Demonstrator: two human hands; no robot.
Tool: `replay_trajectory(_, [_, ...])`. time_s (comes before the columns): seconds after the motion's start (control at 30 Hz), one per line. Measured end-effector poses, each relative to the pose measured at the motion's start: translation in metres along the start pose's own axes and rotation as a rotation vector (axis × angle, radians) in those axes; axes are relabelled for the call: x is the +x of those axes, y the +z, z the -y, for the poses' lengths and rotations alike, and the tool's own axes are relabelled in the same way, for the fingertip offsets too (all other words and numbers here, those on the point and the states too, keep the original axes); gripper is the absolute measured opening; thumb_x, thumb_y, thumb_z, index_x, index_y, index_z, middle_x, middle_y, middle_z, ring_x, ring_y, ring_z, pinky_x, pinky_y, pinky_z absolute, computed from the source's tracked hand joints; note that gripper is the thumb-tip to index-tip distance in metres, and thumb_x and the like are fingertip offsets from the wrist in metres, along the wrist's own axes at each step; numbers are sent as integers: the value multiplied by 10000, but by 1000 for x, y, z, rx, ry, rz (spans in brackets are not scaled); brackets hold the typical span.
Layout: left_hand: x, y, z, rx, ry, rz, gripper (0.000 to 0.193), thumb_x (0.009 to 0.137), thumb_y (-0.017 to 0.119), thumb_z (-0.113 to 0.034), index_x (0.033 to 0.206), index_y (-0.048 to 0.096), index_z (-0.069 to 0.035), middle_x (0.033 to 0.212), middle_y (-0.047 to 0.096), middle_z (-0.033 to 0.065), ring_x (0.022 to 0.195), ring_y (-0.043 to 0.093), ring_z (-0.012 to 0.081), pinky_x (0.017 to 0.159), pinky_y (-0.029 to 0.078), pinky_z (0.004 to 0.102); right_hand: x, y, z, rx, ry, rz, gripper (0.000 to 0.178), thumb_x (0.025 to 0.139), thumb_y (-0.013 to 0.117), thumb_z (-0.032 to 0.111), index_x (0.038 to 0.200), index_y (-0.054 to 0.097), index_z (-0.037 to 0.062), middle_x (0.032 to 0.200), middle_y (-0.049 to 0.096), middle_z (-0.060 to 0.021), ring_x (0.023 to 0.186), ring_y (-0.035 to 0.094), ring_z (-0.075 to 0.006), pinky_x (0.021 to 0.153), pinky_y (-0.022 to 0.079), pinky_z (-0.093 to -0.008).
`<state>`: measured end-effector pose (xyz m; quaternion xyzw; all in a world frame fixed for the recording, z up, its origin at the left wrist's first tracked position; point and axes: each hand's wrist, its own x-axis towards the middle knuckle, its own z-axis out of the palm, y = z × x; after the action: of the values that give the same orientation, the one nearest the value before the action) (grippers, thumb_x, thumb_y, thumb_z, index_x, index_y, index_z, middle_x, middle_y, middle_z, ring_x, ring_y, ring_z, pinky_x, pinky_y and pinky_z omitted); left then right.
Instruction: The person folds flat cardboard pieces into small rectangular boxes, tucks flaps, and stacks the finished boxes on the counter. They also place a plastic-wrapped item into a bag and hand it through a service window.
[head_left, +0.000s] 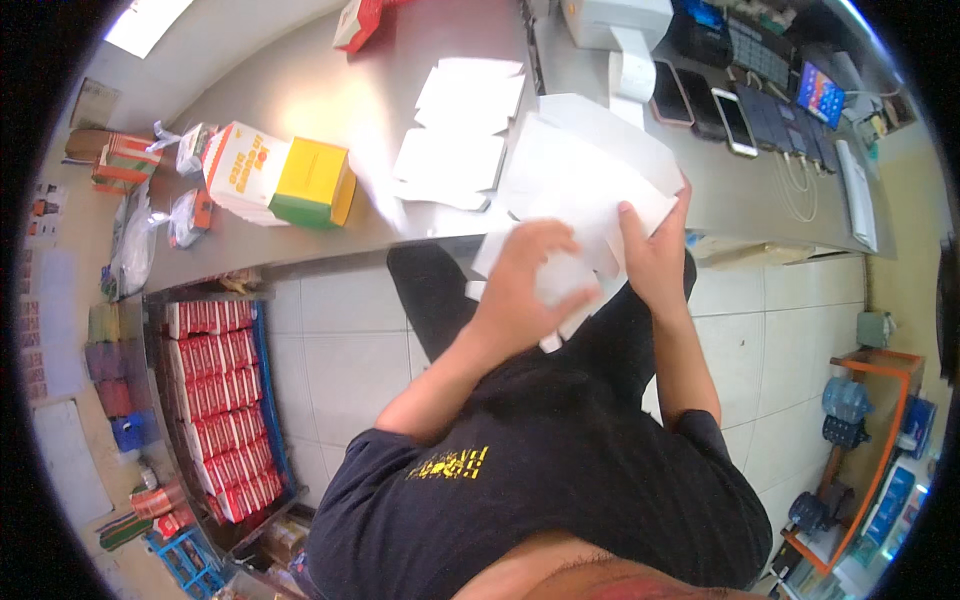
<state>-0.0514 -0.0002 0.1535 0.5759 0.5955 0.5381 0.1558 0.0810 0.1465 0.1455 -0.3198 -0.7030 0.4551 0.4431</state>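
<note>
Stacked or overlapping white carton blanks (570,165) are tilted over my lap at the counter's front edge, their plain sides up. My right hand (655,250) grips their right side, thumb on top and fingers behind the edge. My left hand (525,285) is curled around the lower left flaps, thumb and fingers set apart with white card between them; it is slightly blurred. More flat white carton blanks (455,150) lie on the metal counter just left of my hands. Further left stand folded boxes, one yellow and green (312,182), others white and red (243,165).
The metal counter (380,60) spans the far side. At its right are a printer (618,18) with a paper strip, several phones (735,120) and cables. Red-and-white packs (225,400) fill a shelf at lower left. An orange-framed rack (880,362) stands at right.
</note>
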Motion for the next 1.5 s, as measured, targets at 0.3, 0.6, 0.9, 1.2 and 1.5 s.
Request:
replay_trajectory(0.3, [12, -6, 26, -523, -168, -467, 340, 964, 734, -34, 1242, 544, 8, 1060, 690, 99, 934, 679, 159, 807, 554, 291, -34, 33, 12, -252, -345, 364, 384, 932, 658, 31, 1309, 646, 103, 1063, 732, -196, 929, 738, -383, 770, 589, -416])
replay_trajectory(0.6, [-23, 13, 45, -726, -399, -266, 155, 991, 715, -65, 1089, 661, 43, 1007, 725, 97, 847, 687, 131, 766, 563, 264, -44, 23, -24, 291, 244, 81, 114, 978, 730, 103, 941, 654, 27, 1026, 764, -104, 799, 661, -75, 707, 522, -218])
replay_trajectory(0.9, [-25, 27, 39, -684, -364, -257, 182, 1026, 679, -113, 1103, 622, 42, 1069, 710, 110, 890, 710, 155, 804, 591, 278, -55, 31, -4, 401, 82, 144, 106, 972, 732, 86, 941, 689, -5, 1289, 625, -159, 1102, 643, -153, 881, 576, -299])
replay_trajectory(1.2, [-26, 27, 43, -535, -232, -276, 152, 1008, 684, -60, 1092, 631, 56, 1074, 678, 90, 910, 714, 154, 802, 602, 271, -47, 20, 0, 123, -46, 217, 99, 941, 753, 67, 873, 709, 10, 1239, 657, -143, 1057, 668, -164, 882, 563, -298])
replay_trajectory(1.5, [-20, 30, 37, -535, -328, -183, 157, 1047, 632, -98, 1120, 608, 39, 1112, 687, 109, 880, 723, 158, 733, 593, 253, -50, 27, -1, 246, 77, 76, 85, 926, 758, 58, 899, 696, 5, 1191, 689, -138, 1023, 678, -187, 901, 529, -315])
